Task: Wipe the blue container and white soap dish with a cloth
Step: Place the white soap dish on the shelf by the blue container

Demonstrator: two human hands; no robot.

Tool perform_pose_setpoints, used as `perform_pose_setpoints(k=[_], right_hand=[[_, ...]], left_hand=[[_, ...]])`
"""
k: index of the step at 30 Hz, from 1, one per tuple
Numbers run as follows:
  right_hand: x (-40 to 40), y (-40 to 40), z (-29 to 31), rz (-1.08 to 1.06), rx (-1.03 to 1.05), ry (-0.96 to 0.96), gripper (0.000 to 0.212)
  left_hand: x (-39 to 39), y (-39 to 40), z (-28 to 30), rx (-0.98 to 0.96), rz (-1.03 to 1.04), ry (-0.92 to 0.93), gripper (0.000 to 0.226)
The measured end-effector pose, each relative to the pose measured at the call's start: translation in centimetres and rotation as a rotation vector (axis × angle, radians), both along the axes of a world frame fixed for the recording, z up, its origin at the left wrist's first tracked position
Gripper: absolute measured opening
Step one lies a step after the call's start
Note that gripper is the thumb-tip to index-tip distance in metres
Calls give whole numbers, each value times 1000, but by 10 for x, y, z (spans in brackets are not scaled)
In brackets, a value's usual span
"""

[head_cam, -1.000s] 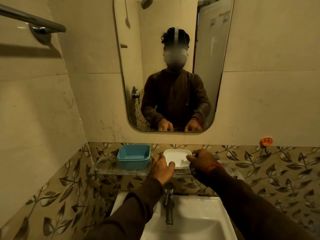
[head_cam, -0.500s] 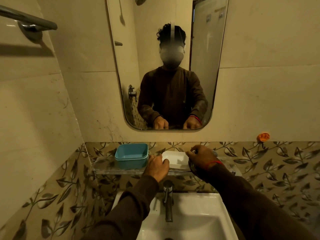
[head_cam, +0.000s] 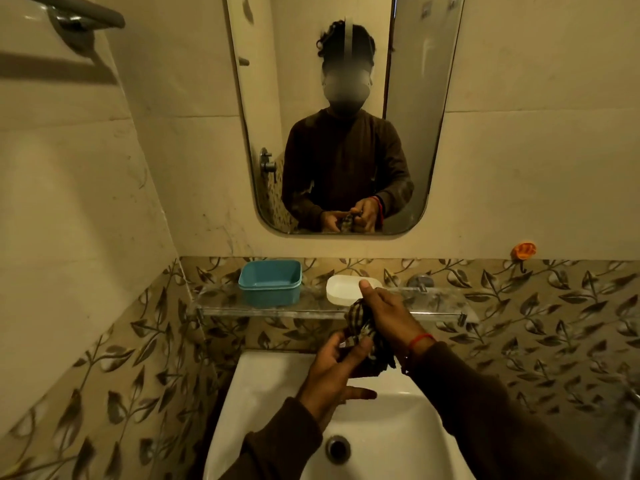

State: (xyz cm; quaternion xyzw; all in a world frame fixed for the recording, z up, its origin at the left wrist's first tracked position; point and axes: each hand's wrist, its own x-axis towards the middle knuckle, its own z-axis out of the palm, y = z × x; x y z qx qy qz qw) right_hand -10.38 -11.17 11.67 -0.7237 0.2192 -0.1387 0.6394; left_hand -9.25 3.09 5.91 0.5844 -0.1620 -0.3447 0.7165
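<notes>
Both hands, left hand [head_cam: 330, 370] and right hand [head_cam: 388, 313], grip a cloth [head_cam: 363, 337] above the sink [head_cam: 263, 403]; the soap dish [head_cam: 343, 289] sits just beyond the right hand.

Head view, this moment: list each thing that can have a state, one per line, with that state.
blue container: upright on the glass shelf, open, looks empty, untouched.
white soap dish: on the shelf, no soap visible, untouched.
cloth: bunched, held above the sink by both hands.
left hand: gripping the cloth's lower part.
right hand: gripping the cloth's upper part.
sink: drain open, no water running.
</notes>
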Motion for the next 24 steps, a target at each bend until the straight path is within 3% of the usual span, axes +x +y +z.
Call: perform_pose_setpoints(k=[5,9,11,14,19,24], right_hand=[[-10,14,-10,-25,143,-28,53],[-17,20,-12,27,719,-153,54],[-18,22,-11,36,846,-173,59],[-19,25,-10,4,834,-186,60],[-19,26,-10,-23,715,-156,58],[-24,28,-12,42,300,23,59]], left_hand=[[1,23,-7,-107,136,163,55],[2,38,-3,-90,136,161,44],[1,42,1,-110,125,251,48],[3,45,3,-167,170,297,50],[19,48,8,-239,348,275,28],[28,52,5,-198,483,216,30]])
